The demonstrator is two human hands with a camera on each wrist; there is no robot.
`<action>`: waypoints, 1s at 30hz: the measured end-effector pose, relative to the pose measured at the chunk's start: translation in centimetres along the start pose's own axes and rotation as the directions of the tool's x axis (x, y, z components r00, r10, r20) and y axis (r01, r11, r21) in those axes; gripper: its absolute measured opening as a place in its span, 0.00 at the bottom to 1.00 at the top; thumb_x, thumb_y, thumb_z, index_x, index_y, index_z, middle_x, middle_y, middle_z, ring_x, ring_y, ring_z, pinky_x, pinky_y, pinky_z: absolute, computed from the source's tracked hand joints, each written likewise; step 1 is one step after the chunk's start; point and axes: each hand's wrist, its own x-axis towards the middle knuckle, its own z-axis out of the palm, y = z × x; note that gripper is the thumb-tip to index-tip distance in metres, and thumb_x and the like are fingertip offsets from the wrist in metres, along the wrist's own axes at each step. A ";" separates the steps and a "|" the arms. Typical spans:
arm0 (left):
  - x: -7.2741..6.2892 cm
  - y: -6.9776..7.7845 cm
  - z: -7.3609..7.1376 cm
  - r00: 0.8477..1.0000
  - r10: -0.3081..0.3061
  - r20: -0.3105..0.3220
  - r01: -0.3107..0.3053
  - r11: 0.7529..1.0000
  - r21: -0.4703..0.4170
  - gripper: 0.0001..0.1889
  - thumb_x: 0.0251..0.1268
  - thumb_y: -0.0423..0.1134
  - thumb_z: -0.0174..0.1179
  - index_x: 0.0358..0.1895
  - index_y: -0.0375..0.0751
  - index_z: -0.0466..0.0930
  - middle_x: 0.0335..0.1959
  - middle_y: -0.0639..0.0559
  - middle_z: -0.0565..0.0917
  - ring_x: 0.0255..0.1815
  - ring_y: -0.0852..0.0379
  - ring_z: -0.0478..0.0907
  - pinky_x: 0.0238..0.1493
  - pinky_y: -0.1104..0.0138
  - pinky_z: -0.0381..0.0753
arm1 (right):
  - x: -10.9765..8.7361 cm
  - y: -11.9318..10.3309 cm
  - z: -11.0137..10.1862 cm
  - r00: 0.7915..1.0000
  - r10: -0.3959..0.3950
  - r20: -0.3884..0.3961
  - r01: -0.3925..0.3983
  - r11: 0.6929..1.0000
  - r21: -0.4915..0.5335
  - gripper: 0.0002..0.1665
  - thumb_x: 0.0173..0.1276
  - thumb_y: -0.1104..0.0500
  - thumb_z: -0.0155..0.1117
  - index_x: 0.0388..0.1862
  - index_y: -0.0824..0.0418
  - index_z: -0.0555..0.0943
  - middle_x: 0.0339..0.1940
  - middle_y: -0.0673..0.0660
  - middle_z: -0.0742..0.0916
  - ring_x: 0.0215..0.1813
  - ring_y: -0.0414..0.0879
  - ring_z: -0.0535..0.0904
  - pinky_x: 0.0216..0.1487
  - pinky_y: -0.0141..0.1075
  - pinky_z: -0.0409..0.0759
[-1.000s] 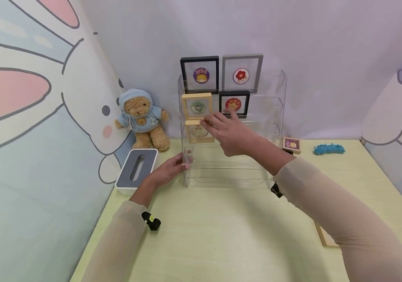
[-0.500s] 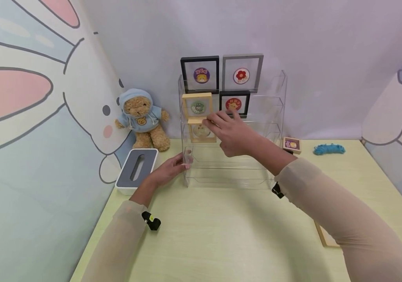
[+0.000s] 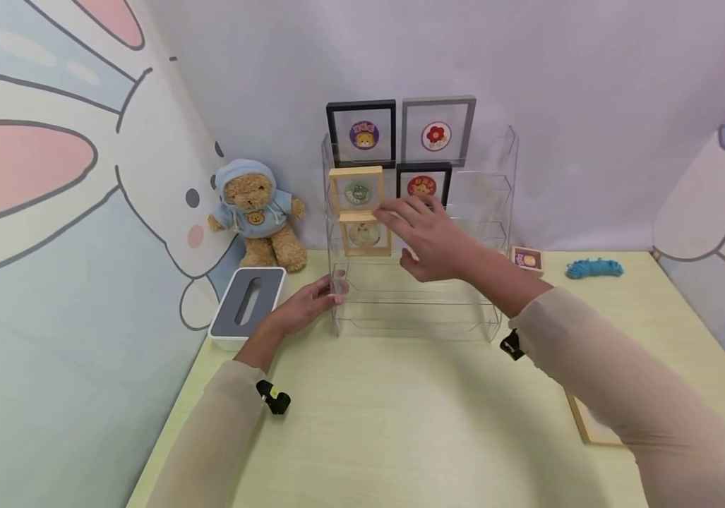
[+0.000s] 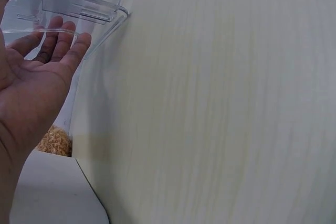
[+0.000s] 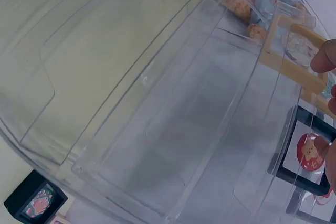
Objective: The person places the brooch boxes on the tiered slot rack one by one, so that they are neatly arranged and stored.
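Observation:
A clear display rack point(image 3: 419, 326) of several tiers stands on the table, holding small picture frames. My left hand point(image 3: 305, 307) holds its left side panel, thumb and fingers on either side; the left wrist view shows the palm and bent fingers. My right hand point(image 3: 435, 240) hovers before the rack, fingers extended and thumb apart. Its fingertips are beside the top right corner of the lower wooden frame point(image 3: 366, 250), which bears a round picture. Above that sits a wooden frame with a green badge point(image 3: 358, 192). The black frame with a red badge point(image 3: 422, 185) is partly behind my right hand.
A black frame point(image 3: 362, 105) and a grey frame point(image 3: 438, 101) stand on the top tier. Left are a teddy bear point(image 3: 250, 204) and a tissue box point(image 3: 225, 310). Right are a small wooden frame point(image 3: 527, 259), blue cord point(image 3: 594, 268) and a frame point(image 3: 591, 427) under my right arm.
The lower wooden frame has shifted slightly right on its tier. My right hand has then drawn a little to the right, its thumb spreading from the fingers. The left hand has stayed put.

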 end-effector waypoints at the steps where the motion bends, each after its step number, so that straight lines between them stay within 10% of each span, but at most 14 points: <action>1: 0.0 0.1 0.0 1.000 0.002 0.002 -0.002 1.000 0.006 0.39 0.90 0.44 0.55 0.93 0.45 0.48 0.88 0.35 0.63 0.90 0.36 0.59 0.88 0.39 0.60 | -0.3 0.1 -0.4 1.000 -0.006 -0.013 0.006 1.000 0.008 0.45 0.71 0.58 0.68 0.86 0.61 0.68 0.82 0.64 0.74 0.79 0.66 0.71 0.76 0.70 0.69; 12: -0.1 0.3 0.0 1.000 -0.015 0.010 0.015 1.000 -0.014 0.38 0.90 0.44 0.55 0.93 0.48 0.48 0.89 0.35 0.62 0.91 0.35 0.57 0.89 0.39 0.60 | -6.2 2.9 -2.9 0.990 -0.046 -0.132 0.048 0.999 0.009 0.44 0.72 0.52 0.70 0.83 0.63 0.71 0.78 0.65 0.79 0.76 0.66 0.74 0.70 0.69 0.72; 19: -0.2 0.2 0.1 1.000 -0.031 0.005 0.031 1.000 -0.003 0.39 0.90 0.47 0.56 0.93 0.48 0.48 0.89 0.36 0.62 0.91 0.36 0.57 0.89 0.40 0.59 | -11.4 3.9 -4.0 0.980 -0.037 -0.194 0.035 0.999 -0.010 0.45 0.85 0.33 0.49 0.83 0.64 0.73 0.76 0.66 0.82 0.73 0.65 0.77 0.67 0.68 0.71; 30: -0.1 -0.1 -0.2 1.000 -0.026 0.014 0.026 1.000 0.000 0.40 0.89 0.48 0.56 0.93 0.52 0.48 0.89 0.39 0.63 0.92 0.39 0.56 0.90 0.40 0.57 | -19.3 5.0 -5.0 0.978 0.088 -0.191 -0.086 0.996 0.018 0.50 0.83 0.25 0.46 0.82 0.62 0.75 0.73 0.67 0.83 0.67 0.67 0.78 0.62 0.67 0.69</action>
